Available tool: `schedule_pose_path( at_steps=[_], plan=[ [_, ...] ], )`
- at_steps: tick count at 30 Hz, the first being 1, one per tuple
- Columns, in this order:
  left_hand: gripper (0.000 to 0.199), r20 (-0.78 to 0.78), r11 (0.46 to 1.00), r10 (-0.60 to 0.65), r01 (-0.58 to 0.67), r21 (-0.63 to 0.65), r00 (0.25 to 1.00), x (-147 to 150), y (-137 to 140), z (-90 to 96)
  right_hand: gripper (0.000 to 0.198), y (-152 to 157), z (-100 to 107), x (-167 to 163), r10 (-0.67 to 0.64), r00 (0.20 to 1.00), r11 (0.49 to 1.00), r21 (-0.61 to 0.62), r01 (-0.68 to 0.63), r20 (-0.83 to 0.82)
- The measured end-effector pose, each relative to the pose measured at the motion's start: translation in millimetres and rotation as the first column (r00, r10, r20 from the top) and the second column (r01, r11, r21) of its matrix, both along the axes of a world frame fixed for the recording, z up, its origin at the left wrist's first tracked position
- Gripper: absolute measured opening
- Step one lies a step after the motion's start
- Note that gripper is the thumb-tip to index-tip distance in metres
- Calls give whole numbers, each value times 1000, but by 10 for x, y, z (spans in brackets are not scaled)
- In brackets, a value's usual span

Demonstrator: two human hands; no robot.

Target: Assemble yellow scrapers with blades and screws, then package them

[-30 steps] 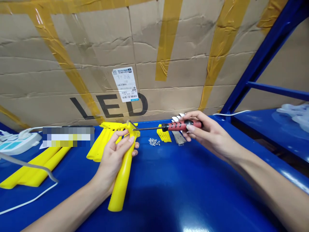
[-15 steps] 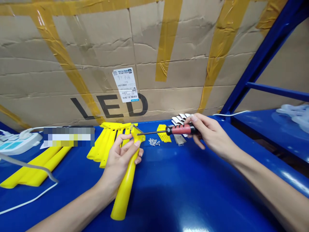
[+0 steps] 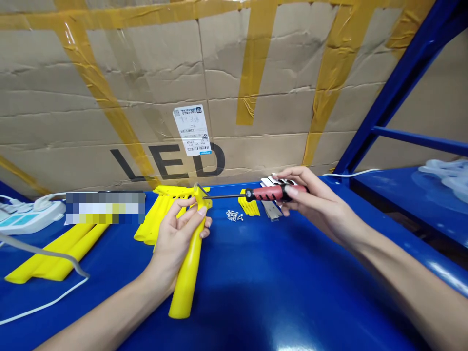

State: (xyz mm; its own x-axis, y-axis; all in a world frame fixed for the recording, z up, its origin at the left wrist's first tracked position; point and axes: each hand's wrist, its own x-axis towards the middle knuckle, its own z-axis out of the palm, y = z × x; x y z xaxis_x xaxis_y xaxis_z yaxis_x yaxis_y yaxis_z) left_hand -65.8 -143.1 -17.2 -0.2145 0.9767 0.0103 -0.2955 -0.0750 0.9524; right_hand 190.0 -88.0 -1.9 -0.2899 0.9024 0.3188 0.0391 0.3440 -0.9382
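Note:
A yellow plastic scraper handle (image 3: 186,278) slants upward in my left hand (image 3: 179,231), whose fingers wrap it just below its flat head. A greyish strip shows at the head's top edge. My right hand (image 3: 318,202) grips a red and black screwdriver (image 3: 268,193), held nearly level. Its tip meets the head of the handle; whether a screw sits there is too small to tell. Beyond the hands lie a small pile of screws (image 3: 234,216), several short yellow plates (image 3: 249,204) and grey metal blades (image 3: 271,210). My right fingers partly cover white-looking pieces (image 3: 268,182) behind the screwdriver.
More yellow handles (image 3: 149,222) lie in a row left of centre, others (image 3: 62,253) farther left. A power strip (image 3: 32,217) and a cable (image 3: 47,304) occupy the left side. A large cardboard box (image 3: 226,73) walls off the back; a blue metal post (image 3: 387,92) rises at right.
The handle's head has shifted slightly left, and its lower end has risen a little. My right hand has changed its grip on the screwdriver, its fingers now farther over the top.

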Motion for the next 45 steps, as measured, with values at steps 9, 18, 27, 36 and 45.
schedule_pose_path(
  at_steps=[9,18,27,36,45],
  plan=[
    [45,-17,999,-43,43,4,999,32,2,14,31,-4,9,-35,-82,996,992,-91,85,34],
    [39,-75,997,-79,79,1,994,34,-15,3,35,15,-10,6,-92,993,993,-66,97,75],
    [38,-98,997,-82,83,9,992,33,-22,-3,30,48,-43,-1,-101,995,994,-48,101,3],
    [43,-93,999,-42,44,23,995,25,12,-5,26,22,-17,13,33,999,998,-46,-34,-16],
    [43,-113,999,-18,23,45,993,15,13,4,33,21,-32,25,106,994,993,-49,-105,8]
  ],
)
